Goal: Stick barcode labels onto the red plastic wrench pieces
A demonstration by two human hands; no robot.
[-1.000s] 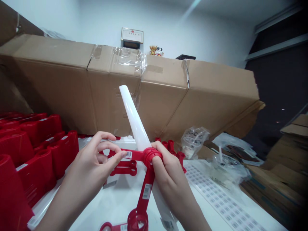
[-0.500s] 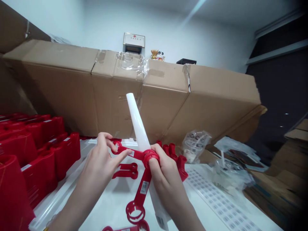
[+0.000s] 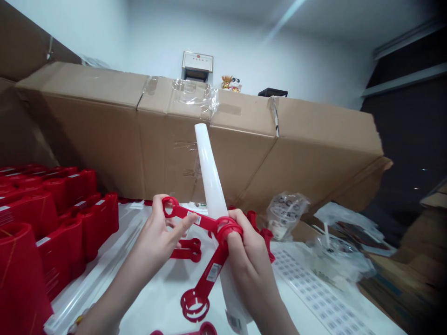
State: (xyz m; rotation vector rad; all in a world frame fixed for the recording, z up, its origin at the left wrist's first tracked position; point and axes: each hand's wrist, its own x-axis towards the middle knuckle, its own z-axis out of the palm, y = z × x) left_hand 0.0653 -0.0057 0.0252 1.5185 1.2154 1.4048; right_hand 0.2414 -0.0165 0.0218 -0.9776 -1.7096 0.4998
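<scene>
A long white tube (image 3: 210, 174) stands slanted in front of me, with a barcode label near its low end. Red plastic ring brackets with flat arms sit around its middle. My right hand (image 3: 246, 253) is closed around the tube and the bracket rings there. One bracket arm (image 3: 185, 212) points left and ends in a ring; my left hand (image 3: 159, 232) pinches it, thumb on top beside its label. The other arm (image 3: 211, 274) slants down toward me, its wider slotted ring free. Below my left hand, more red brackets (image 3: 188, 251) lie on the white table (image 3: 157, 298).
Many red moulded parts (image 3: 66, 232) are stacked at left, beside clear plastic strips (image 3: 89, 279). To the right are a label sheet (image 3: 314, 284), a bagged cup (image 3: 284, 214) and another plastic-wrapped cup (image 3: 330, 260). A cardboard wall (image 3: 240, 153) closes off the back.
The tube and brackets have shifted slightly right in view, and the tube stands more upright. My left fingers have closed in on the left arm, near its ring.
</scene>
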